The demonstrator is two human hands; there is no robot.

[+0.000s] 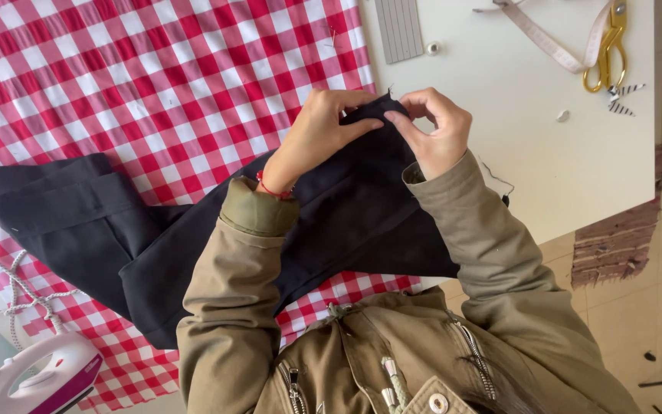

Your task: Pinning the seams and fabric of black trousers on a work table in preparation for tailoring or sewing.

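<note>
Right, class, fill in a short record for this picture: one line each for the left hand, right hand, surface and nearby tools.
left hand: pinches the edge of the black fabric
right hand: pinches the same edge, close beside the left
surface: red-and-white checked cloth beside a white table
tools: gold scissors, tape measure, white iron

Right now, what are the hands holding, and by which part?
Both the left hand and right hand pinch the dark navy fabric garment at its upper edge.
</note>
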